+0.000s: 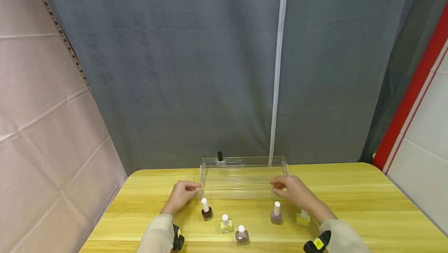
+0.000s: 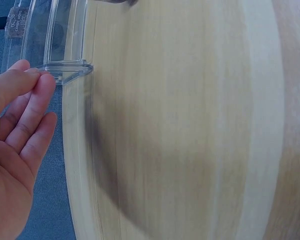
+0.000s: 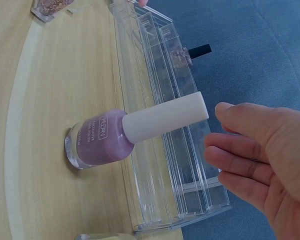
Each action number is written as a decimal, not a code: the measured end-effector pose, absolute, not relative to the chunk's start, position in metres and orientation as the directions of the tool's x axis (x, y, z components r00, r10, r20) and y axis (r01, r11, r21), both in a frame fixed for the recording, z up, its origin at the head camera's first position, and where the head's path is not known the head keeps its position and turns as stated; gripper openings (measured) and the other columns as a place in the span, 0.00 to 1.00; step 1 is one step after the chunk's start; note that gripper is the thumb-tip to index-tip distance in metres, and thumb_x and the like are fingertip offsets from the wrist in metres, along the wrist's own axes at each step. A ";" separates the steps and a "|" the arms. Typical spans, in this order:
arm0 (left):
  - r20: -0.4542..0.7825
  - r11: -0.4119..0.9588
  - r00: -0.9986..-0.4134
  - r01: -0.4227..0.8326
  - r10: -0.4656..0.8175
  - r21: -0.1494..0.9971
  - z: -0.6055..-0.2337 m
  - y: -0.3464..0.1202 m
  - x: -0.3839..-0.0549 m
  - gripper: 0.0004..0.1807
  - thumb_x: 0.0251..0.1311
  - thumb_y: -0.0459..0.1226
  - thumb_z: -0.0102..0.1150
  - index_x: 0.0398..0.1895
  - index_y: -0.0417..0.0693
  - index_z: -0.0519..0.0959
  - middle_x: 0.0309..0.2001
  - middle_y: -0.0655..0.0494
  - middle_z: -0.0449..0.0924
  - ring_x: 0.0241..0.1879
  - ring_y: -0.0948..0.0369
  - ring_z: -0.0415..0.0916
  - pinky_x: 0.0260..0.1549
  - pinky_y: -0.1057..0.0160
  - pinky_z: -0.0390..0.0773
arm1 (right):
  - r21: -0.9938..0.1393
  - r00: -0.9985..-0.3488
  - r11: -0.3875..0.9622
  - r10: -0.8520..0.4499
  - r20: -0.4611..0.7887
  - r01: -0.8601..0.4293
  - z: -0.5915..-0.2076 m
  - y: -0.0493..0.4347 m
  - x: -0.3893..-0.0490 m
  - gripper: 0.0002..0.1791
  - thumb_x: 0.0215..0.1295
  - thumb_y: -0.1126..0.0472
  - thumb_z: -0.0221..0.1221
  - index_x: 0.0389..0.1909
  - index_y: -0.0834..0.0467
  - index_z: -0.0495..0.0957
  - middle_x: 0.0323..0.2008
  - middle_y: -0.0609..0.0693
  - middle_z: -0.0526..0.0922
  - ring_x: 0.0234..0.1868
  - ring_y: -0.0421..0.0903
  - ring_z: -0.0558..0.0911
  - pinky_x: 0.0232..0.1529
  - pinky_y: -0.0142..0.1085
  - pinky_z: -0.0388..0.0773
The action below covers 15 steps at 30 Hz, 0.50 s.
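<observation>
A clear stepped display rack (image 1: 241, 191) lies across the table, its tiers running left to right. My left hand (image 1: 182, 196) pinches the rack's left end wall between thumb and fingertips, as the left wrist view shows. Over the rack's right part hovers my right hand (image 1: 292, 191), thumb and fingers apart, with nothing between them. A nail polish bottle with a black cap (image 1: 220, 156) stands on the back tier, toward the left. Nearest to my right hand is a lilac nail polish bottle (image 3: 102, 140) with a white cap, upright on the table.
In front of the rack stand a dark red polish bottle (image 1: 207, 214), a yellow one (image 1: 226, 226), a glittery brown one (image 1: 242, 238) and another yellow bottle (image 1: 303, 218) partly behind my right forearm. A grey curtain (image 1: 210, 70) hangs behind the wooden table (image 1: 140, 206).
</observation>
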State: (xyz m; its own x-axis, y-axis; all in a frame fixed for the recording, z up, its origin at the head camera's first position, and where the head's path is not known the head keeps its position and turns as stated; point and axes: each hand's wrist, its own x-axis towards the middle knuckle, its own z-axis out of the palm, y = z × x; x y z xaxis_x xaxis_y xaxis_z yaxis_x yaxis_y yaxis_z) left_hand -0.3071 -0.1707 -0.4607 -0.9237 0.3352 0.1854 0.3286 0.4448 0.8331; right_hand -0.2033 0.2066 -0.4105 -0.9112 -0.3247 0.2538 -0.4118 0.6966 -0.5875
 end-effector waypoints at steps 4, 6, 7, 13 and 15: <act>0.186 0.445 -0.925 0.327 0.333 0.834 -0.460 -0.171 -0.306 0.10 0.52 0.22 0.59 0.38 0.33 0.83 0.34 0.43 0.82 0.26 0.61 0.73 0.22 0.69 0.73 | -0.592 -0.918 0.701 -0.312 0.246 -0.398 -0.413 0.209 -0.199 0.12 0.61 0.62 0.60 0.44 0.62 0.80 0.39 0.50 0.83 0.37 0.44 0.81 0.38 0.34 0.78; 0.183 0.444 -0.926 0.324 0.331 0.835 -0.460 -0.171 -0.306 0.10 0.52 0.23 0.59 0.38 0.33 0.83 0.34 0.43 0.82 0.25 0.61 0.73 0.22 0.68 0.73 | -0.598 -0.916 0.694 -0.315 0.248 -0.400 -0.414 0.210 -0.197 0.13 0.61 0.61 0.60 0.44 0.63 0.79 0.39 0.52 0.83 0.37 0.45 0.81 0.37 0.34 0.78; 0.179 0.450 -0.927 0.321 0.330 0.834 -0.459 -0.171 -0.306 0.10 0.52 0.23 0.59 0.38 0.33 0.83 0.33 0.44 0.82 0.25 0.61 0.72 0.21 0.68 0.72 | -0.601 -0.917 0.692 -0.316 0.244 -0.399 -0.414 0.211 -0.195 0.13 0.62 0.60 0.59 0.44 0.63 0.79 0.39 0.52 0.82 0.38 0.45 0.81 0.37 0.33 0.78; 0.166 0.457 -0.930 0.310 0.327 0.834 -0.458 -0.171 -0.305 0.10 0.53 0.24 0.59 0.39 0.33 0.83 0.32 0.43 0.81 0.24 0.61 0.70 0.20 0.69 0.70 | -0.621 -0.928 0.690 -0.301 0.221 -0.372 -0.414 0.213 -0.188 0.14 0.62 0.60 0.59 0.45 0.63 0.79 0.41 0.53 0.82 0.39 0.46 0.81 0.38 0.33 0.78; 0.172 0.451 -0.929 0.314 0.328 0.835 -0.458 -0.171 -0.304 0.10 0.53 0.25 0.60 0.39 0.33 0.83 0.31 0.43 0.81 0.23 0.61 0.70 0.20 0.69 0.70 | -0.629 -0.933 0.690 -0.293 0.209 -0.358 -0.414 0.214 -0.185 0.15 0.62 0.60 0.59 0.46 0.64 0.78 0.42 0.54 0.82 0.39 0.47 0.81 0.37 0.32 0.78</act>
State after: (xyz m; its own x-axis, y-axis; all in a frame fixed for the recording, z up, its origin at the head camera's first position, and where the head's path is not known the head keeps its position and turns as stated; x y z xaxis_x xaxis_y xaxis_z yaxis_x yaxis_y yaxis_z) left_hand -0.3042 -0.1708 -0.4581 -0.9289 0.3281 0.1719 0.3140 0.4512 0.8354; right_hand -0.1852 0.2142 -0.4136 -0.9329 -0.2932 0.2090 -0.3578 0.6899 -0.6293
